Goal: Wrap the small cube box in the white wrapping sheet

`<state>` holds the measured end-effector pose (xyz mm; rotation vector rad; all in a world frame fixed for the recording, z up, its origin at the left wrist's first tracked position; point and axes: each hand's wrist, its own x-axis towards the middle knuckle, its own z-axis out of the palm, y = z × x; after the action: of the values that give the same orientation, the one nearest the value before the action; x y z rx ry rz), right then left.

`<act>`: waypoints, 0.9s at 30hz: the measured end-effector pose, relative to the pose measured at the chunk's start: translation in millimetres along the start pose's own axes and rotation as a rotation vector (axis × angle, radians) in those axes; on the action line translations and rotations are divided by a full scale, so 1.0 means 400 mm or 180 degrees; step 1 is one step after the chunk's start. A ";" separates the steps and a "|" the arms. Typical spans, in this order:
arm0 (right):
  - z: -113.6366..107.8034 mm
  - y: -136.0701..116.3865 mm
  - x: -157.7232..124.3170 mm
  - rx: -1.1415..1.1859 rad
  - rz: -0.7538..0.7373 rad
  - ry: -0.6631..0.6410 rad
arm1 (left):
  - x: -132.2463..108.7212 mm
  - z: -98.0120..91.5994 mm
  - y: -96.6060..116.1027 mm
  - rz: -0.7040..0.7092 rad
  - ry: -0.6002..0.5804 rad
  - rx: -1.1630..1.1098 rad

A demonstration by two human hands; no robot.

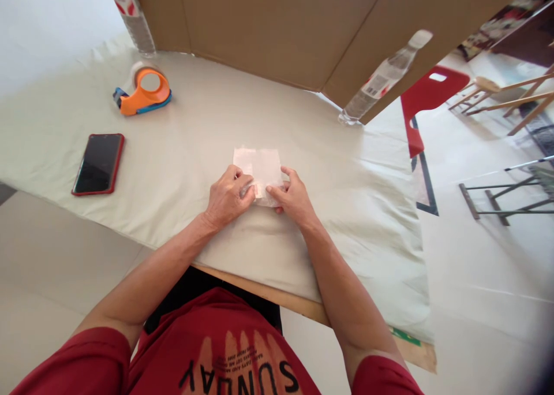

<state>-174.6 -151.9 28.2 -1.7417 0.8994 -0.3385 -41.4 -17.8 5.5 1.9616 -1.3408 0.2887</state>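
Observation:
A small, pale, square packet (264, 165) lies on the cloth-covered table in front of me; it looks wrapped in clear, shiny plastic. My left hand (230, 194) is closed at its near left corner, thumb and curled fingers pinching the edge. On the near right side, my right hand (295, 197) grips the packet with the thumb on top and some fingers underneath. Whatever is inside the wrapping cannot be made out.
An orange and blue tape dispenser (145, 94) and a red-cased phone (98, 164) lie to the left. Water bottles (381, 83) stand before a tall cardboard panel (268, 31). Beyond the table's right edge are a red chair (433, 94) and a folding stool (511, 193).

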 end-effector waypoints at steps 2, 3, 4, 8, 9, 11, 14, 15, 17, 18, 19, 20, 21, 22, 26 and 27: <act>0.009 -0.001 -0.001 0.0036 -0.0034 0.0068 | 0.000 0.000 0.000 0.0006 -0.0005 0.0010; 0.012 -0.002 -0.001 0.0026 -0.0026 0.0106 | 0.000 0.000 0.000 0.0013 -0.0008 0.0013; 0.013 -0.002 0.000 -0.0002 -0.0004 0.0140 | 0.001 0.000 -0.001 0.0020 -0.0008 0.0013; 0.006 -0.008 -0.002 -0.0223 0.0135 0.0223 | 0.001 0.000 -0.001 0.0018 -0.0006 0.0022; 0.003 -0.010 -0.003 -0.0278 0.0165 0.0220 | 0.000 0.000 -0.002 0.0010 -0.0009 0.0022; -0.002 -0.013 -0.005 -0.0338 0.0212 0.0213 | 0.001 0.001 -0.002 -0.0005 -0.0025 0.0012; -0.008 -0.013 -0.005 -0.0306 0.0255 0.0125 | 0.001 0.000 -0.002 -0.0030 -0.0064 -0.0011; -0.009 -0.012 -0.004 -0.0265 0.0262 0.0060 | 0.002 0.000 -0.001 -0.0039 -0.0079 -0.0022; -0.013 -0.008 -0.003 -0.0127 0.0251 -0.0054 | 0.002 -0.001 -0.001 -0.0058 -0.0100 -0.0046; -0.014 -0.006 -0.002 -0.0044 0.0231 -0.0085 | 0.002 -0.001 -0.001 -0.0066 -0.0106 -0.0050; -0.016 -0.004 -0.001 0.0037 0.0210 -0.0091 | 0.002 -0.001 -0.002 -0.0073 -0.0112 -0.0046; -0.016 -0.002 -0.001 0.0109 0.0193 -0.0081 | 0.002 -0.001 -0.002 -0.0076 -0.0114 -0.0034; -0.017 0.000 -0.001 0.0167 0.0181 -0.0080 | 0.002 -0.001 -0.002 -0.0075 -0.0114 -0.0021; -0.016 0.001 -0.001 0.0216 0.0168 -0.0092 | 0.002 -0.001 -0.002 -0.0073 -0.0111 -0.0010; -0.012 0.004 -0.002 0.0304 0.0083 -0.0140 | 0.002 -0.002 -0.003 -0.0051 -0.0113 -0.0004; -0.011 0.004 -0.002 0.0275 0.0062 -0.0127 | 0.003 -0.002 -0.003 -0.0042 -0.0110 -0.0005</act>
<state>-178.6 -154.5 28.4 -1.6538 0.8604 -0.3240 -39.8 -17.8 6.2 1.9815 -1.3491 0.2484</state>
